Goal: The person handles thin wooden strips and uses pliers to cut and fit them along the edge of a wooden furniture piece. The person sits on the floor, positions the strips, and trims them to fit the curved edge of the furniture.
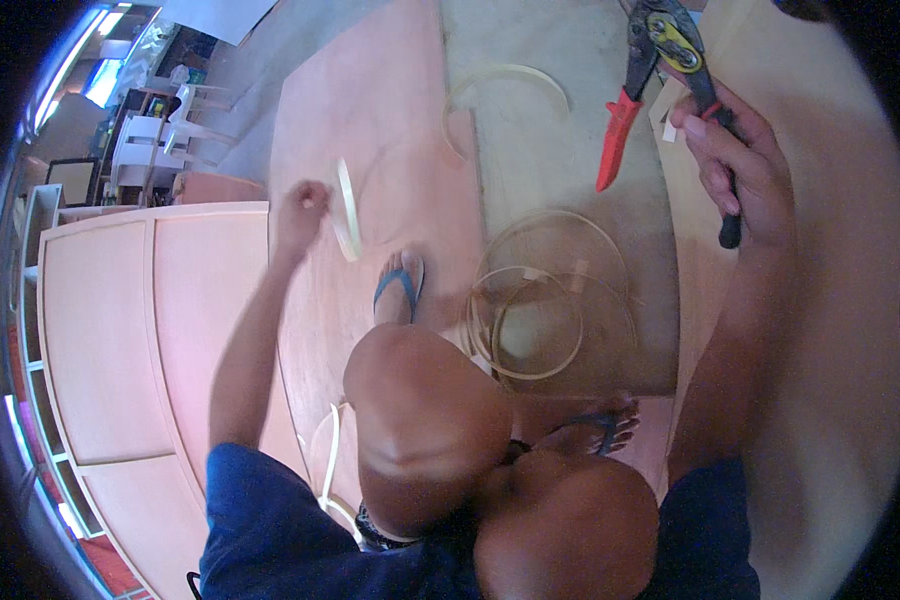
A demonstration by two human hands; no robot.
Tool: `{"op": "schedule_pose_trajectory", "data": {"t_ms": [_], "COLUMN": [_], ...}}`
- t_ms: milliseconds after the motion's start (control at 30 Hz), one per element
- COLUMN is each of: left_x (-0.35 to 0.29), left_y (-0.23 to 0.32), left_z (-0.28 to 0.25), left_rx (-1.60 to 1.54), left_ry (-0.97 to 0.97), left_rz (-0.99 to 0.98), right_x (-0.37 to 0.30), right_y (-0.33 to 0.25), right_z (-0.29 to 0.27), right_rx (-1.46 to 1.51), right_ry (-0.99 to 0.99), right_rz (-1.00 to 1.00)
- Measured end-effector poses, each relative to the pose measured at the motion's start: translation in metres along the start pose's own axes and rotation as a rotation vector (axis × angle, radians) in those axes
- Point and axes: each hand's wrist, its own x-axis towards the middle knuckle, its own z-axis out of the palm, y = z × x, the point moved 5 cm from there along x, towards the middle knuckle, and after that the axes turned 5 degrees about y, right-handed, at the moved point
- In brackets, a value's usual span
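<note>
My right hand [748, 165] is raised at the upper right, its fingers wrapped round one handle of a pair of tin snips [676, 45] with a yellow centre. The snips' other handle, sleeved in red, swings wide to the left, so the handles are spread. A small white piece [670, 128] shows by my right thumb. Toward the left, my left hand [304, 205] hovers above a pinkish board with its fingers curled and blurred. Just right of it is a short pale curved strip [347, 212], apparently apart from the fingers.
Coiled pale edging strip [526, 322] lies between my feet and the right-hand panel [820, 400]. Another curved strip [515, 72] is farther off. A framed pink panel [100, 340] stands at left, white plastic chairs [185, 125] behind it. My sandalled feet rest on the boards [370, 100].
</note>
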Motion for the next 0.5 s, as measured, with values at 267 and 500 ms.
{"op": "schedule_pose_trajectory", "data": {"t_ms": [267, 500], "left_x": [0.199, 0.325], "left_y": [0.115, 0.175], "left_z": [-0.070, 0.080], "left_rx": [-0.361, 0.202], "left_ry": [-0.094, 0.091], "left_rz": [-0.136, 0.786], "right_x": [-0.008, 0.015], "right_y": [0.005, 0.041], "right_z": [0.004, 0.047], "right_rx": [-0.099, -0.224], "right_ry": [0.232, 0.601], "right_rz": [0.067, 0.034]}}
